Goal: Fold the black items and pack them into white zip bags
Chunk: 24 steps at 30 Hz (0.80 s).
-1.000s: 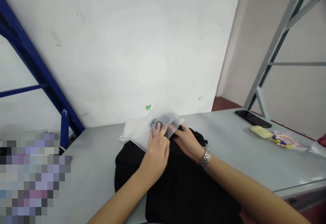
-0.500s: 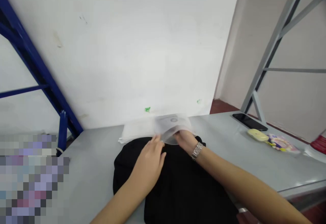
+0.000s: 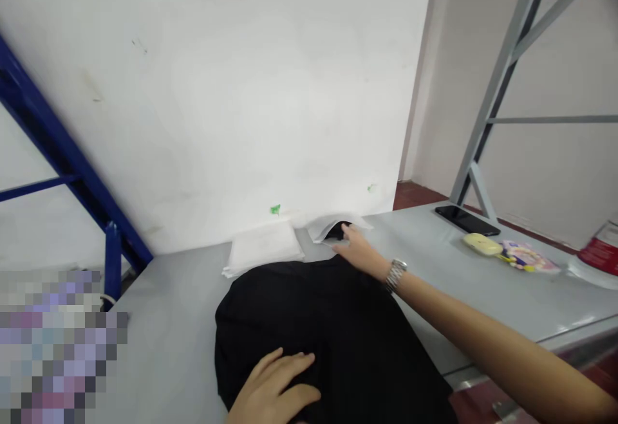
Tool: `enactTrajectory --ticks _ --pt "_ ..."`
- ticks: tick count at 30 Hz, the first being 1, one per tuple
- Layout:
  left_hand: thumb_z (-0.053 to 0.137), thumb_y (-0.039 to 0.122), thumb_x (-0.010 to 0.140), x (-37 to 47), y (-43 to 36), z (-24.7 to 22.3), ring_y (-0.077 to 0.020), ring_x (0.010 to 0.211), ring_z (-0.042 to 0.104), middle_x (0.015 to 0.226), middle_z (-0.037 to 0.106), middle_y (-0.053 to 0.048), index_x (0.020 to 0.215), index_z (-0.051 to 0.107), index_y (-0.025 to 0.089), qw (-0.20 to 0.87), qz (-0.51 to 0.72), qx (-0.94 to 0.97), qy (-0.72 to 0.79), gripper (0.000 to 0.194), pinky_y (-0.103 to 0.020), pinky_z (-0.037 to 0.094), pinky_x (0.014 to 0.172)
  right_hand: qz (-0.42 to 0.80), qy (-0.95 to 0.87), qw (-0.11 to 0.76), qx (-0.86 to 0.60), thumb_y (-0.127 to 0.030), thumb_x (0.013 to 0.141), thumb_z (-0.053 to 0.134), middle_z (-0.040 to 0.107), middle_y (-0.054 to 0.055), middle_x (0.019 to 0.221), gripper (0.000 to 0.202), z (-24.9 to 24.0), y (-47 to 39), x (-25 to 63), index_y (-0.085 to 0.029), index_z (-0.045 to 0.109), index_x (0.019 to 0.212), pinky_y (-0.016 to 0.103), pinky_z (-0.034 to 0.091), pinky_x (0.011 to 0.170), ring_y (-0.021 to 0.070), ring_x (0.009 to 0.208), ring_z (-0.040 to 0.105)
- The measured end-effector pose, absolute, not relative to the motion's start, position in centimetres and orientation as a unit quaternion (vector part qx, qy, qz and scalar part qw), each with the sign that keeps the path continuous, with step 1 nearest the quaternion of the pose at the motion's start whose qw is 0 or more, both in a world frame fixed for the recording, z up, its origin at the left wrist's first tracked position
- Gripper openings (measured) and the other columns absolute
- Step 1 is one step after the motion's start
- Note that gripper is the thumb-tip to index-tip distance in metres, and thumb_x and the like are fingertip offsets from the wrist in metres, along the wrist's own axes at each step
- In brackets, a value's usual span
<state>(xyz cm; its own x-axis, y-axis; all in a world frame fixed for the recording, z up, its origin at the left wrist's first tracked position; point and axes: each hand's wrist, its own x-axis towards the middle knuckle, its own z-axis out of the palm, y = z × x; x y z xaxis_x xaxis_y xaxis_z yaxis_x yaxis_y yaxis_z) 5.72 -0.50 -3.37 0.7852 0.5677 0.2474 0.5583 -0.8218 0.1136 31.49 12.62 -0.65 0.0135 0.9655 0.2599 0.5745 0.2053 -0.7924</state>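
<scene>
White stack (image 3: 263, 248): on surface (image 3: 164, 327), beyond left grip (image 3: 275, 387).
Left grip: palm down, fingers slightly spread, nothing grasped.
Black fabric (image 3: 333, 321): under left grip, far edge just short of right grip (image 3: 360, 250).
Pale bag (image 3: 331, 220): at right grip's fingertips, mouth gaping, dark item (image 3: 335, 231) inside.
Right grip: at bag mouth, can't tell if pinching.
Phone (image 3: 467, 220), yellow case (image 3: 481, 244): well right of right grip.

Workshop, perhaps: worktable (image 3: 164, 327), blue frame (image 3: 72, 157)
</scene>
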Motion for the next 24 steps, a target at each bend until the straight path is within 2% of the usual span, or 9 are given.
enactTrajectory --ticks 2,4,6,9,11,13,16,21,24 --pt "0.067 0.023 0.075 5.9 -0.4 -3.7 -0.0238 0.105 0.063 0.121 0.064 -0.003 0.093 0.068 0.029 0.023 0.17 0.926 0.336 0.019 -0.037 0.052 0.089 0.252 -0.75 0.336 -0.511 -0.037 0.083 0.057 0.046 0.009 0.137 0.053 -0.6 7.4 31.5 -0.021 0.047 0.132 0.04 0.035 0.107 0.0243 0.123 0.046" --pt "0.066 0.024 0.077 6.3 -0.5 -3.7 -0.0217 0.103 0.064 0.118 0.066 -0.002 0.087 0.068 0.028 0.051 0.211 0.902 0.374 0.011 -0.032 0.054 0.086 0.237 -0.849 0.231 -0.413 -0.044 0.076 0.064 0.035 0.008 0.146 0.074 -1.1 2.0 31.5 -0.022 0.036 0.14 0.037 0.038 0.106 0.0248 0.13 0.039" --pt "0.06 0.028 0.082 6.9 -0.6 -3.4 -0.018 0.1 0.065 0.111 0.069 -0.002 0.09 0.067 0.027 0.084 0.247 0.876 0.405 0.01 -0.027 0.055 0.085 0.13 -0.903 0.179 -0.368 -0.036 0.075 0.066 0.036 0.01 0.145 0.08 -2.1 -2.2 31.8 -0.021 0.028 0.144 0.043 0.035 0.108 0.028 0.132 0.036" --pt "0.055 0.033 0.087 7.3 -0.8 -2.4 -0.0157 0.099 0.065 0.108 0.07 0.0 0.098 0.066 0.029 0.111 0.257 0.869 0.407 0.016 -0.024 0.054 0.085 -0.004 -0.891 0.197 -0.409 -0.012 0.075 0.057 0.051 0.009 0.135 0.065 -4.0 -4.9 33.1 -0.019 0.041 0.137 0.046 0.034 0.108 0.0272 0.125 0.045" --pt "0.055 0.038 0.086 6.4 -0.7 -1.8 -0.0178 0.106 0.062 0.117 0.066 0.0 0.11 0.063 0.033 0.107 0.224 0.89 0.383 0.026 -0.027 0.053 0.087 -0.009 -0.865 0.223 -0.449 -0.005 0.069 0.054 0.059 0.005 0.126 0.059 -5.0 -5.0 34.7 -0.024 0.053 0.125 0.042 0.04 0.105 0.0249 0.116 0.053" --pt "0.057 0.041 0.085 4.5 0.0 -2.0 -0.0218 0.115 0.057 0.127 0.059 -0.001 0.125 0.054 0.036 0.071 0.188 0.904 0.376 0.04 -0.035 0.05 0.091 0.034 -0.851 0.242 -0.464 -0.005 0.067 0.055 0.063 0.003 0.12 0.055 -5.5 -4.5 36.6 -0.031 0.06 0.116 0.04 0.045 0.101 0.0243 0.111 0.057" --pt "0.059 0.043 0.082 0.5 1.6 -3.7 -0.0273 0.12 0.051 0.131 0.055 -0.003 0.131 0.047 0.035 -0.016 0.168 0.89 0.424 0.052 -0.047 0.045 0.095 0.136 -0.84 0.248 -0.462 -0.011 0.076 0.054 0.062 0.003 0.12 0.046 -5.7 -4.0 38.9 -0.037 0.061 0.113 0.042 0.045 0.101 0.0248 0.118 0.052" --pt "0.058 0.047 0.08 -3.6 2.9 -6.2 -0.0271 0.109 0.06 0.116 0.066 -0.002 0.11 0.066 0.034 -0.02 0.193 0.857 0.478 0.034 -0.044 0.051 0.09 0.335 -0.799 0.271 -0.42 -0.017 0.079 0.054 0.068 0.005 0.107 0.033 -5.4 -3.3 39.7 -0.034 0.068 0.102 0.044 0.042 0.101 0.0244 0.111 0.057" --pt "0.059 0.047 0.078 -3.2 2.7 -5.5 -0.0273 0.106 0.062 0.11 0.07 -0.001 0.096 0.072 0.034 0.012 0.217 0.842 0.493 0.026 -0.044 0.052 0.088 0.414 -0.74 0.279 -0.45 -0.019 0.077 0.053 0.07 0.004 0.097 0.026 -4.9 -2.0 39.3 -0.029 0.071 0.092 0.037 0.048 0.09 0.022 0.096 0.063"
